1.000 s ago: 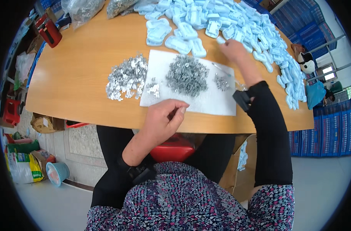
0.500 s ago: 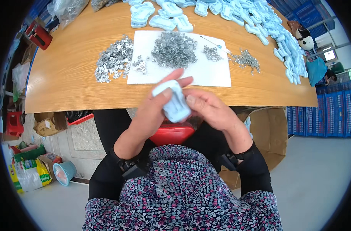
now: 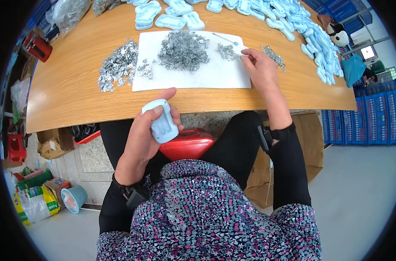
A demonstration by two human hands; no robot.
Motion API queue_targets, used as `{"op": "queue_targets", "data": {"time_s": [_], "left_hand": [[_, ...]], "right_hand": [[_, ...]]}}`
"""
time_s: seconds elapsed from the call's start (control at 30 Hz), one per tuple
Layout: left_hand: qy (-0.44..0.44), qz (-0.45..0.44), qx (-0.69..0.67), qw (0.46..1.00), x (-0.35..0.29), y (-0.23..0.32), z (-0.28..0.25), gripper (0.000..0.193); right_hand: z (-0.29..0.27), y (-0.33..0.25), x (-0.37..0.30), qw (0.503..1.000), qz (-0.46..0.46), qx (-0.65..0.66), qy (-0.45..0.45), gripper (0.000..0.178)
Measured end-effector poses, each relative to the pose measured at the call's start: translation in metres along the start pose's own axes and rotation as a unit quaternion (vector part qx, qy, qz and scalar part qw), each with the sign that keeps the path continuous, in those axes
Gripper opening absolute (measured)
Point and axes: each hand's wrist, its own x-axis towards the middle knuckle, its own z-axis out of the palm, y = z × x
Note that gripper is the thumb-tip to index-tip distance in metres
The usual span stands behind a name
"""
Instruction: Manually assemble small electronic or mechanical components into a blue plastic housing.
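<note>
In my left hand [image 3: 141, 132] rests a light blue plastic casing [image 3: 165, 123], its hollow battery-bay side facing up. My thumb presses on its upper edge and the fingers wrap round the far side. My right hand [image 3: 264, 69] is at the right edge of a white cloth [image 3: 193, 81], thumb and fingertips closed on the pale handle of a slim screwdriver-like tool [image 3: 226, 38]. The tool's thin shaft lies over the cloth. Beside it is a small heap of metal pieces [image 3: 227, 52]; a bigger heap of small metal parts [image 3: 183, 50] covers the cloth's middle.
Flat metal clips [image 3: 118, 65] lie left of the cloth, and more small pieces [image 3: 274, 58] lie right, partly behind my right hand. Many blue casings [image 3: 293, 26] cover the table's far right. A red container [image 3: 188, 143] sits between my legs, a cardboard box [image 3: 304, 143] right of them.
My right hand has let go of the casing and moved forward and right to the tool's handle. My left hand has shifted left with the casing, whose hollow side now shows clearly.
</note>
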Motion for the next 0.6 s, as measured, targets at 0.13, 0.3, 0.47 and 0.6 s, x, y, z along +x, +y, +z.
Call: {"op": "queue_targets", "data": {"time_s": [0.13, 0.3, 0.47, 0.6], "left_hand": [[-0.021, 0.000, 0.013, 1.000, -0.004, -0.002, 0.000, 0.060], [-0.014, -0.020, -0.027, 0.999, -0.005, -0.002, 0.001, 0.061], [-0.030, -0.035, -0.044, 0.998, -0.002, -0.004, 0.001, 0.061], [-0.035, -0.046, -0.045, 0.997, -0.002, -0.003, 0.003, 0.060]], "right_hand": [[0.006, -0.012, 0.012, 0.994, 0.030, -0.058, -0.084, 0.027], [-0.004, -0.013, 0.000, 0.988, 0.114, 0.041, -0.092, 0.020], [-0.011, -0.010, -0.005, 0.990, 0.079, 0.066, -0.100, 0.020], [-0.005, 0.001, -0.005, 0.995, 0.036, 0.029, -0.088, 0.019]]}}
